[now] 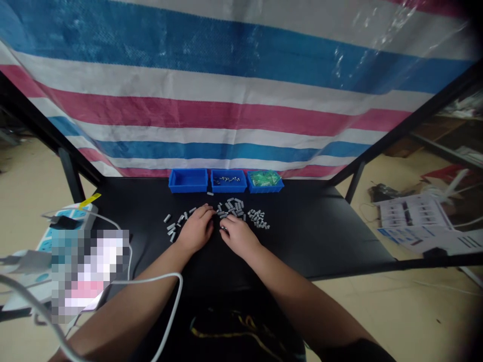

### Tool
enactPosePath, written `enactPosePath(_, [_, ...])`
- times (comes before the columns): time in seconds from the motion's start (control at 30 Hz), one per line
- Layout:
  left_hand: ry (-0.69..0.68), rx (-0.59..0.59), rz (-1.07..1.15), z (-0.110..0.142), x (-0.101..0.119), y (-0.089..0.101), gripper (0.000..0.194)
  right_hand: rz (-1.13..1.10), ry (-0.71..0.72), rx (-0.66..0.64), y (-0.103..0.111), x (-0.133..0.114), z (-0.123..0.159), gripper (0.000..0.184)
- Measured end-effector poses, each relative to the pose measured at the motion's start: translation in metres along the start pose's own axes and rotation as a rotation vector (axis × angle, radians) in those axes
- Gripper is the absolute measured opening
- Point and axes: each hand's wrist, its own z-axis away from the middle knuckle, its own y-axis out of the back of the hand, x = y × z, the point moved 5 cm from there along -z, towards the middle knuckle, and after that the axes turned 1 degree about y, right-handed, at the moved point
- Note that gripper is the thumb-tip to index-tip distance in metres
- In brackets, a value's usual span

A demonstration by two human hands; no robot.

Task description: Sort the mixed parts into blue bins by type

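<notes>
My left hand (196, 229) rests palm down on the black table (320, 226), its fingertips reaching the edge of a middle heap of small grey parts (231, 208). My right hand (238, 236) lies just beside it, its fingertips pinched around a small part with a metal end (224, 229). More grey parts lie scattered to the left (171, 226), and a tighter cluster (258, 218) sits to the right. Along the table's far side stand several blue bins: one (187, 181) at left, one (228, 181) holding small dark and metal pieces, and one (264, 181) holding green pieces.
A power strip (71, 223) with plugs and a white cable (168, 306) lies at the table's left, beside a pixelated patch (88, 266). A striped tarp (226, 100) hangs behind the table. Printed papers (413, 216) lie on the floor at right.
</notes>
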Motion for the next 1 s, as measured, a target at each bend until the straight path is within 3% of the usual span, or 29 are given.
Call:
enactPosePath(0.17, [0.01,-0.021,-0.068,-0.005,0.005,-0.004,0.04,-0.034,-0.021,-0.022,0.014,0.01,0.031,0.013])
enactPosePath(0.33, [0.085,-0.014,-0.12,-0.012,0.004,-0.006,0.034,-0.034,-0.102,0.064,0.035,0.045,0.053,0.017])
enactPosePath(0.6, [0.12,0.004,-0.172,-0.013,0.003,-0.003,0.019,-0.049,-0.193,0.207,0.048,0.091,0.041,0.014])
enactPosePath(0.77, [0.066,0.03,-0.13,-0.013,0.003,-0.004,0.018,0.055,-0.134,0.265,0.051,0.072,0.022,0.013])
enactPosePath(0.9, [0.04,0.081,-0.108,-0.011,0.005,0.0,0.019,0.109,0.019,0.147,0.038,0.035,0.004,0.028])
enactPosePath(1.0, [0.05,0.109,-0.094,-0.01,0.006,0.003,0.018,0.166,0.01,0.083,0.023,0.022,-0.009,0.042])
